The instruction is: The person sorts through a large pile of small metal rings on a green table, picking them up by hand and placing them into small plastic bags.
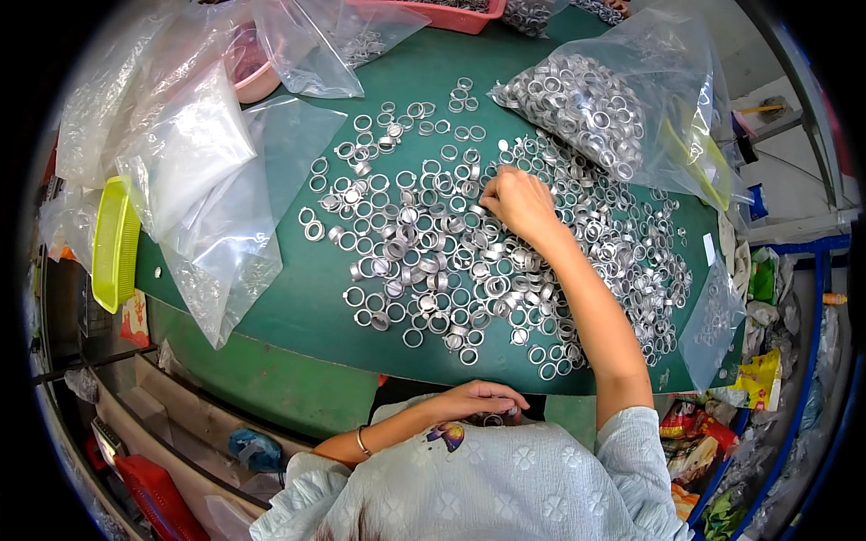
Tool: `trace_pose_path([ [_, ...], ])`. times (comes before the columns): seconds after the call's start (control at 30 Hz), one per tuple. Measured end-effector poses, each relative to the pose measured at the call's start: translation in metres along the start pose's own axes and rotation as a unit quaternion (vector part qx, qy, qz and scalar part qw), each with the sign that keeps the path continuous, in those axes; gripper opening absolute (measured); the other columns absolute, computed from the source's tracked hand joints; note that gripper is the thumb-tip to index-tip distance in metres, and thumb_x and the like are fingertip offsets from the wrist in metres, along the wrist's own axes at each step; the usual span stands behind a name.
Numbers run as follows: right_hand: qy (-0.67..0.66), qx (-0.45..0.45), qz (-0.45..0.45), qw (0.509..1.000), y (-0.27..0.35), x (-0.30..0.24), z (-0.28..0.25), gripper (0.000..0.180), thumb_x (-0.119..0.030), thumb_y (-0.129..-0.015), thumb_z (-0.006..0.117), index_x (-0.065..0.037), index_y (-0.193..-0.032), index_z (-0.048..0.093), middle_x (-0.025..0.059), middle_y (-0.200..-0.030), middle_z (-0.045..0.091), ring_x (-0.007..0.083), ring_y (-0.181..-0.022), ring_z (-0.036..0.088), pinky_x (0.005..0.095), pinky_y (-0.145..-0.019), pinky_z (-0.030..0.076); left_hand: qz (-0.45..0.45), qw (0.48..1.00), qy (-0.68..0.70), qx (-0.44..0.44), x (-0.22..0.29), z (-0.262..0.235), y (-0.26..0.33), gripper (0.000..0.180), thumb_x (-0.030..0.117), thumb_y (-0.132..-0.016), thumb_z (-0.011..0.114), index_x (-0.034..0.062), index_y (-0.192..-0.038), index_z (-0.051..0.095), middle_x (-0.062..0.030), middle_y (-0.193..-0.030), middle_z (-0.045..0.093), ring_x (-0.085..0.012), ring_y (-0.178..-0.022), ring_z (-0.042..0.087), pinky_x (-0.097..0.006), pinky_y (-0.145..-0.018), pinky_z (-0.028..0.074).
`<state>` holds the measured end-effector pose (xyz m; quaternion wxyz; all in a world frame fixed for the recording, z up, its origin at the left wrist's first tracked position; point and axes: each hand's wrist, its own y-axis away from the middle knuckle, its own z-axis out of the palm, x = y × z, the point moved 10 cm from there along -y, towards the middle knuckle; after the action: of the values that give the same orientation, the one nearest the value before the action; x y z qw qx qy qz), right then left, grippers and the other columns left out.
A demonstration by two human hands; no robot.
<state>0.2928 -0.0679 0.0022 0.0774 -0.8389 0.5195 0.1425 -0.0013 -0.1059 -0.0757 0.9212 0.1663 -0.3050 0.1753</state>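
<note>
Silvery metal rings (469, 270), small, round and open in the middle, lie spread in a loose single layer over the dark green table top (298, 307), from its centre out to the right edge. Each looks light, stiff and smooth, likely to slide on the mat, so a pinch across the rim or a fingertip through the hole seems the surest hold.

At the far left a yellow-green plastic basket (115, 243) hangs at the table's edge, beside crumpled clear plastic bags (194, 180) that look mostly empty. The left hand (478, 399) rests low at the near table edge, in front of the person's pale flowered top, forearm bent across the body with a thin bracelet at the wrist; its fingers curl loosely downward over a ring or two, though whether they actually grip them I cannot tell. The right hand (519, 203) reaches out on a nearly straight arm, palm down, fingertips drawn together on rings in the pile. Further right, a clear bag packed full of rings (586, 108) lies slumped on the table.
</note>
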Motion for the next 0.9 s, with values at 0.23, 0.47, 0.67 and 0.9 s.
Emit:
trace_pose_path([
  [0.23, -0.509, -0.060, 0.140, 0.847, 0.033, 0.021, -0.007, 0.017, -0.016, -0.082, 0.066, 0.001, -0.079, 0.064, -0.0026, -0.060, 0.052, 0.0077, -0.056, 0.047, 0.0240, -0.050, 0.037, -0.005, 1.000, -0.012, 0.002, -0.001, -0.002, 0.000, 0.031, 0.023, -0.093, 0.050, 0.0034, -0.116, 0.057, -0.0062, -0.106, 0.061, -0.0128, -0.102, 0.053, -0.026, -0.090, 0.039],
  [0.47, -0.687, -0.070, 0.157, 0.705, 0.072, 0.019, -0.004, 0.010, -0.014, -0.084, 0.065, -0.003, -0.085, 0.062, -0.0054, -0.054, 0.042, 0.0036, -0.045, 0.031, 0.0192, -0.041, 0.021, 0.000, 1.000, -0.003, -0.008, -0.002, 0.000, -0.002, 0.031, 0.023, -0.093, 0.050, 0.0031, -0.116, 0.057, -0.0058, -0.106, 0.061, -0.0128, -0.103, 0.052, -0.026, -0.091, 0.038],
  [0.67, -0.700, -0.040, 0.146, 0.698, 0.087, 0.009, -0.014, 0.011, -0.013, -0.083, 0.065, -0.002, -0.086, 0.062, -0.0049, -0.054, 0.043, 0.0039, -0.045, 0.033, 0.0187, -0.042, 0.022, 0.000, 1.000, -0.008, -0.002, 0.000, 0.000, -0.001, 0.031, 0.023, -0.093, 0.050, 0.0028, -0.116, 0.057, -0.0058, -0.106, 0.061, -0.0130, -0.103, 0.053, -0.026, -0.092, 0.038],
  [0.9, -0.638, -0.004, 0.147, 0.756, 0.110, 0.014, -0.019, 0.007, -0.010, -0.083, 0.065, -0.002, -0.083, 0.065, -0.0044, -0.059, 0.049, 0.0025, -0.047, 0.035, 0.0189, -0.043, 0.024, 0.045, 0.977, 0.204, 0.038, 0.036, 0.001, 0.010, 0.029, 0.027, -0.092, 0.049, 0.0054, -0.110, 0.057, -0.0093, -0.093, 0.059, -0.0136, -0.076, 0.059, -0.019, -0.045, 0.043],
])
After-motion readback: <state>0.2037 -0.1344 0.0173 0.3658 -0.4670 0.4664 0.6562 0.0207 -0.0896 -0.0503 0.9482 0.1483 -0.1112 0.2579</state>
